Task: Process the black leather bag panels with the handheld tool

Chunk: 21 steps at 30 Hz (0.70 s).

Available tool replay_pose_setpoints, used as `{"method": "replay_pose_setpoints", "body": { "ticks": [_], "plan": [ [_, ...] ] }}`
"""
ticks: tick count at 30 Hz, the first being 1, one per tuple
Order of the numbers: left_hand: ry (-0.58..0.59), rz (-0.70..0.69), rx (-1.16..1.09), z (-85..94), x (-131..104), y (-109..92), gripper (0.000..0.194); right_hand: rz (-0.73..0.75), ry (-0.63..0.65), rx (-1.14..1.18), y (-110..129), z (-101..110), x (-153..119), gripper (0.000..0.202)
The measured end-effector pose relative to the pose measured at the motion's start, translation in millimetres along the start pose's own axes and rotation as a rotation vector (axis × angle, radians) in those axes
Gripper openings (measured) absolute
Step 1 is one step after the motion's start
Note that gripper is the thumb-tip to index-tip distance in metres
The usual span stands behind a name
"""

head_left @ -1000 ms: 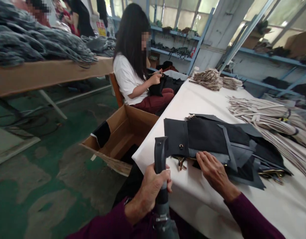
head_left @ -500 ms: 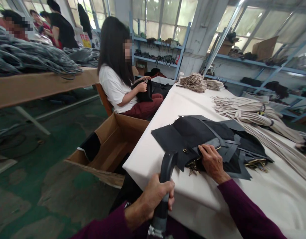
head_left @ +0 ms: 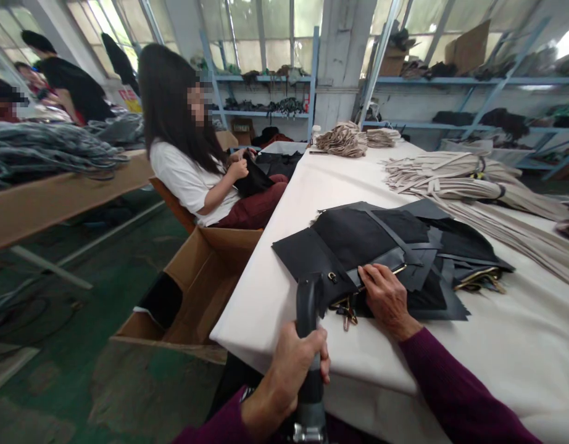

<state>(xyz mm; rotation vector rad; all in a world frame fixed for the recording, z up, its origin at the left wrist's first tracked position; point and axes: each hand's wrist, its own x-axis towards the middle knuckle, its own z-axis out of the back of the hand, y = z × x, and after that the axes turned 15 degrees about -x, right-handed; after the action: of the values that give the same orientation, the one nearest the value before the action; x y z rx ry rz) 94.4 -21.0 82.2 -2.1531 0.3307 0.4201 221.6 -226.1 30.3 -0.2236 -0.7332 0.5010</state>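
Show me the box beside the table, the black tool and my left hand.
Box point(head_left: 231, 246): head view, far inner wall.
Black tool point(head_left: 307, 308): head view, upper part.
Left hand point(head_left: 291, 359): head view, back of the hand.

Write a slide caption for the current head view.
Left hand gripping a black handle, right hand on black fabric pieces on a white table.

Head view of a workroom. The left hand grips a black tool handle near the corner of the white-covered tabletop; the right hand rests on the lower edge of the black fabric pieces. Bundles of beige straps lie beyond. A seated person holds black material; an open cardboard box stands beside the tabletop.
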Motion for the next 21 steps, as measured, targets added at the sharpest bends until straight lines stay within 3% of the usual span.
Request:
{"method": "replay_pose_setpoints", "body": {
  "ticks": [5, 12, 16, 21],
  "plan": [
    [0.014, -0.011, 0.028, -12.6, -3.1, -3.6, 0.017, -0.007, -0.010, -0.010, 0.5, 0.5, -0.5, 0.031],
    [-0.003, 0.079, 0.017, -31.4, 25.0, -0.8, 0.018, -0.021, -0.023, -0.010, -0.5, 0.6, 0.0, 0.029],
    [-0.038, 0.024, 0.028, -30.1, 32.4, -8.7, 0.024, -0.030, -0.023, -0.005, -1.6, -0.7, -0.2, 0.029],
    [-0.073, 0.015, -0.029, -20.0, 20.9, -11.2, 0.022, -0.037, -0.030, 0.009, -1.8, -3.4, -1.4, 0.028]
  ]
}}
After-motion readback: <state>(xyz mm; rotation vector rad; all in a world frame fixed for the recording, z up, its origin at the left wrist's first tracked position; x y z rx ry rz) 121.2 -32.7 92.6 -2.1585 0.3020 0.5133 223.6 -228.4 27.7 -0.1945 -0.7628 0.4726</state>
